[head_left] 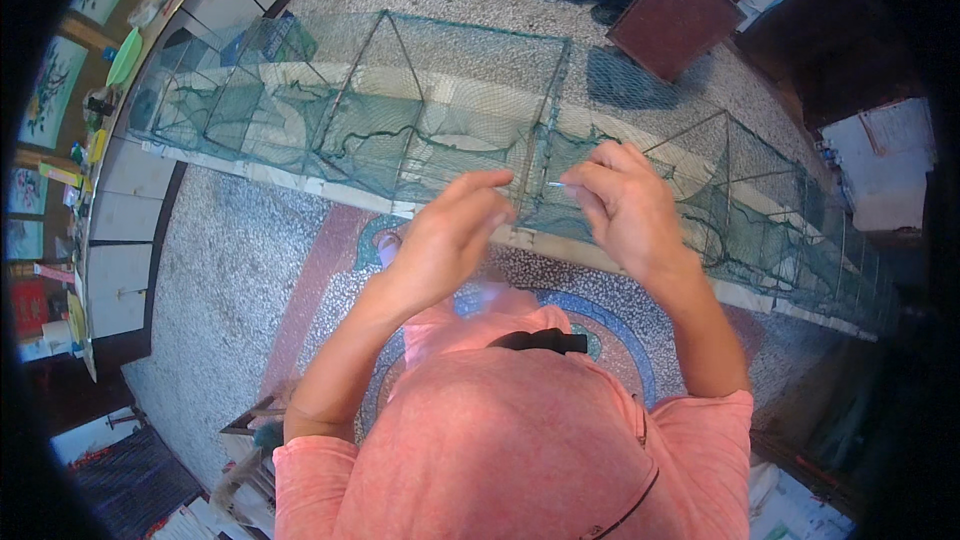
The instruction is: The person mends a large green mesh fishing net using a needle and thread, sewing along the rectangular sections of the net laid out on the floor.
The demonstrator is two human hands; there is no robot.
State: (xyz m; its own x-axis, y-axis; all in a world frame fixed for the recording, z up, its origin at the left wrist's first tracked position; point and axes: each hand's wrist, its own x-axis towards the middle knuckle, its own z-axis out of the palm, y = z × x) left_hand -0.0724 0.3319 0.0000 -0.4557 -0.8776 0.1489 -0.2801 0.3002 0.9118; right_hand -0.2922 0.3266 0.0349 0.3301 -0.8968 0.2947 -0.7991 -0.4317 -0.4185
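Fingertips of the right hand, at about two o'clock from the middle of the view, are pinched together on a thin, shiny tool pointing toward nine o'clock. Near the middle, the left hand is half curled, its index finger reaching toward three o'clock; whether it grips a fine strand or some mesh, I cannot tell. Just beyond both hands, the green net runs from ten o'clock to nearly four along a pale board. Its mesh already hangs over a row of thin frames, so the body looks largely formed; the close handwork seems unfinished, though how much is left cannot be judged.
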